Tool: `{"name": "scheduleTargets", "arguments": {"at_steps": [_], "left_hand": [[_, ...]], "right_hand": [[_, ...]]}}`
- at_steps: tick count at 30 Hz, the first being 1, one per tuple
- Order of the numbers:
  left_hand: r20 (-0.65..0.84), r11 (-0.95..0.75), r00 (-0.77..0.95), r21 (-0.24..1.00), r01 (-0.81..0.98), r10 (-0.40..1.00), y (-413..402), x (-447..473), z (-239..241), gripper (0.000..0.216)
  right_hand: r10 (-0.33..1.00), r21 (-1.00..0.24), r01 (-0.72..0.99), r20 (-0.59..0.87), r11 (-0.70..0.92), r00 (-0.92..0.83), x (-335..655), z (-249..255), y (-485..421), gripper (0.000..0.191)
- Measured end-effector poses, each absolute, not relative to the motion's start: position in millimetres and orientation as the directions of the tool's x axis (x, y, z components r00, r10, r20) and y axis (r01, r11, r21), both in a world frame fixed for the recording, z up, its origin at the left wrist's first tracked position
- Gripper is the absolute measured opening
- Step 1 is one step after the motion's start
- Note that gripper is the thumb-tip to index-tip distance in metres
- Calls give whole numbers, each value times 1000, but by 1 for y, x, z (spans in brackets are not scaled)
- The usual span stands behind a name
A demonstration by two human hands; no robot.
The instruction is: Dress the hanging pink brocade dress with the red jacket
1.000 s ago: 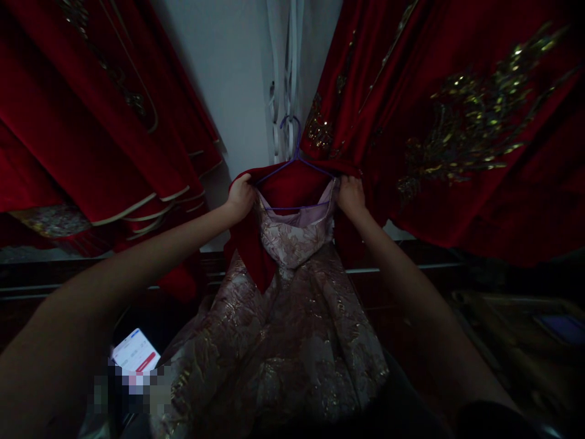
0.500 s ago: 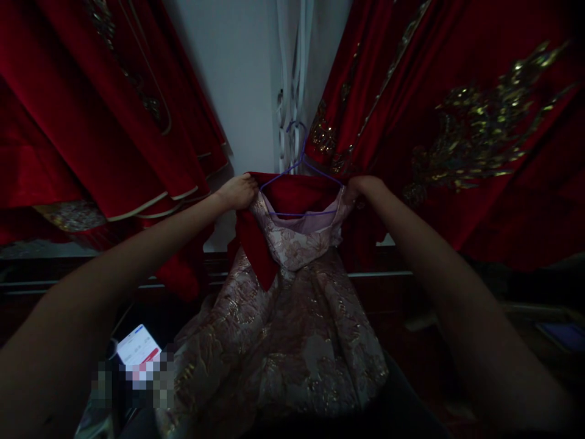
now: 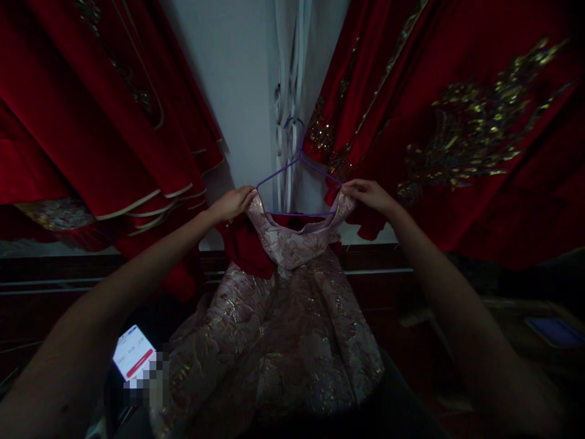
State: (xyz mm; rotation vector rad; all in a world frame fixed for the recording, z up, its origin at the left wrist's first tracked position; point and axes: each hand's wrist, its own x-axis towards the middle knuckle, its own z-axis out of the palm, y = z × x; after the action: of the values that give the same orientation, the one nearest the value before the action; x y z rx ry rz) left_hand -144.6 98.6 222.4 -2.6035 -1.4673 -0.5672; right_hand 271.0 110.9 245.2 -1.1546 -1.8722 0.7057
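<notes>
A pale pink dress with gold floral brocade [image 3: 297,247] hangs on a thin purple hanger [image 3: 300,157], its skirt spreading down toward me. My left hand [image 3: 235,202] is closed on the dress's left shoulder at the hanger's end. My right hand [image 3: 369,196] pinches the other shoulder, thumb and fingers pressed together. Red cloth [image 3: 247,244] lies bunched beside and behind the bodice, below my left hand. Part of it shows through the neckline.
Red garments with pale trim [image 3: 128,152] hang on the left. More red garments with gold sequins [image 3: 479,122] hang on the right. White straps [image 3: 290,73] run down the pale wall. A lit phone [image 3: 134,353] is at lower left; a tablet-like screen [image 3: 555,331] lies at right.
The red cloth stretched behind the hanger between my hands has dropped below them. Both hands now grip only the dress shoulders, and the wall shows through the hanger.
</notes>
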Motion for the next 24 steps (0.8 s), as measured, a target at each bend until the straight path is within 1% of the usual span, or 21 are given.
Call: {"name": "scheduleTargets", "arguments": {"at_steps": [3,5,8,11,14,15,17,19,20,22,24], "left_hand": [[394,-460,448,-70,885,802,98,-146,215,39],[391,-438,459,-147,887,798,99,-150,213,37],[378,-424,470,-201,883,798,101,-159,215,34],[379,-352,414,-223,909,828,103,-167,218,34],[374,-257,333,-239,936,865,98,-181,207,38],[365,-237,316,-246,940,876,94,-187,198,39],[350,-224,306,-256,940,885,81,-198,175,39],[366,-263,342,-249,932,865,67,-202,149,39],[376,-312,387,-247,917,842,60,-200,139,39],[398,-451,511,-240,859,762,49,-185,127,34],[433,-566,606,-234,790,667,44,-154,129,30]], "right_hand": [[875,-758,443,454,479,-169,269,235,114,28],[859,-762,413,500,498,-114,269,231,116,28],[844,-777,378,537,503,-20,275,222,119,27],[822,-800,369,551,472,144,290,202,119,25],[795,-842,364,514,398,321,305,167,108,22],[802,-869,347,472,353,365,309,154,102,23],[862,-913,323,361,250,354,312,129,85,26],[910,-934,292,294,208,291,309,111,68,27],[924,-942,269,275,203,267,306,107,60,27],[935,-948,222,276,227,223,296,107,47,28],[931,-942,192,310,274,191,284,117,38,28]]}}
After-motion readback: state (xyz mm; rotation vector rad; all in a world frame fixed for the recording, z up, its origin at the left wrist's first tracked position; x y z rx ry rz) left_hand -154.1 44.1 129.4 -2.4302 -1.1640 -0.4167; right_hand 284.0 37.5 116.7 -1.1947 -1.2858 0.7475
